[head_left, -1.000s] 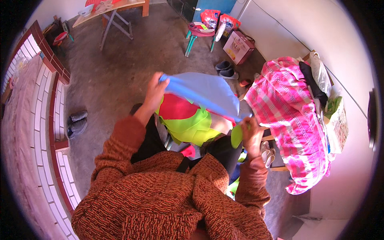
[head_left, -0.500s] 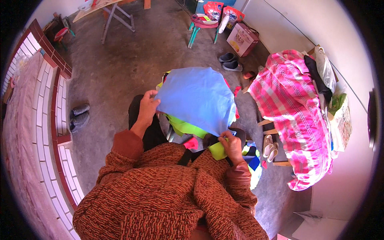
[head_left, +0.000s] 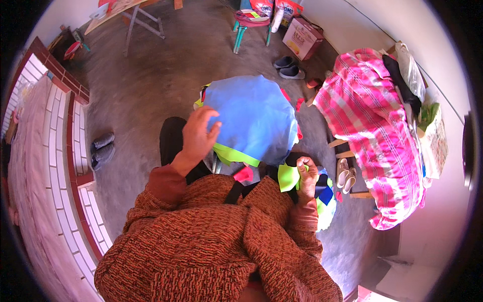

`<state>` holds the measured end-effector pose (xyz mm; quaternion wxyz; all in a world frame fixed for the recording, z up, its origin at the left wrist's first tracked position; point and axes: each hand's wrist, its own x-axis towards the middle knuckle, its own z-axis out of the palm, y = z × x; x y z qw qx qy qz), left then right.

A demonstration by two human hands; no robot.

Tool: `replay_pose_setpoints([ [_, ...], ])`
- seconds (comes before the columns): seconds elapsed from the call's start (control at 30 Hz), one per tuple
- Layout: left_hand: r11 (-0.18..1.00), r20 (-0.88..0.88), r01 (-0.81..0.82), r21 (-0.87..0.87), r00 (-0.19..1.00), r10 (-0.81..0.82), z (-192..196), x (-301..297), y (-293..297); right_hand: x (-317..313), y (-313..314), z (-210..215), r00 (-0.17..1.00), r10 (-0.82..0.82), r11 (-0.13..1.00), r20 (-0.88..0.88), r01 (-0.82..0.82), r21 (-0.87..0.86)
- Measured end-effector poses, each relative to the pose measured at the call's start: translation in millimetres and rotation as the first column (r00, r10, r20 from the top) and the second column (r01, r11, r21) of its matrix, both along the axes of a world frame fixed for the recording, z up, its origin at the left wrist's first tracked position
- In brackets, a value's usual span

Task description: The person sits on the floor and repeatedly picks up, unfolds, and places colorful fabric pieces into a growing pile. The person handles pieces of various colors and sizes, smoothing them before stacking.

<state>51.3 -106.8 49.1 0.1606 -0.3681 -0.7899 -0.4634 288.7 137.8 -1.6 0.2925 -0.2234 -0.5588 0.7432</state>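
Observation:
A large blue piece of cloth lies spread in front of my knees, over lime-green cloth that shows along its near edge. My left hand hovers at the blue cloth's left edge, its thumb and fingers apart and nothing between them. Right of the blue cloth, my right hand pinches a small lime-green cloth scrap. A pink-red scrap rests near my lap. What supports the cloth pile is mostly hidden, though a bit of metal leg shows below it.
Several coloured scraps lie in a heap beside my right forearm. A pink plaid cloth covers furniture on the right, with light slippers beside it. Dark shoes, a carton and a green-legged stool stand farther off.
Both hands have let go of the blue cloth, which now lies flatter. My left hand has lifted and opened; my right hand has moved right with the lime-green scrap.

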Motion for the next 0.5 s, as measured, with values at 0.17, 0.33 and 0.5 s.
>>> replay_pose_setpoints([
  [0.17,0.941,-0.132,0.226,-0.251,0.955,-0.265,-17,13,60,0,-16,6,0.986,0.070,0.990,0.148,-0.087,0.112],
  [0.33,0.856,-0.218,0.136,-0.498,0.936,-0.276,-51,19,77,-3,-19,-3,0.964,0.107,0.971,0.242,-0.153,0.181],
  [0.5,0.847,-0.206,0.126,-0.516,0.942,-0.266,-52,22,76,-20,7,3,0.971,-0.129,0.991,0.201,0.123,0.045],
])
